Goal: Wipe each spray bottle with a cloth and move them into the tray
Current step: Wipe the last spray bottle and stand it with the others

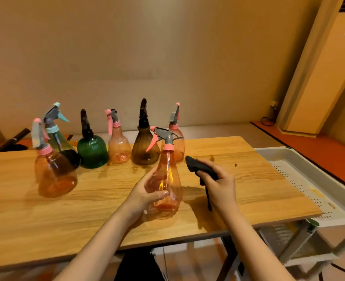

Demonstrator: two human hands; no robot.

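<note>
Wooden table (106,199): our left hand (145,194) grips the orange spray bottle (166,185) upright; our right hand (218,183) clutches the black cloth (200,168) just beside it; hard wiping could tip neighbouring bottles (145,147); tray (317,165) waits rightward

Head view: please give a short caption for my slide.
Left hand holds an orange spray bottle; right hand grips a dark cloth.

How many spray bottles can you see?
7. One orange bottle is in the left hand. Six stand on the table: orange, pale green, dark green, orange, brown, orange. None looks hidden.
</note>
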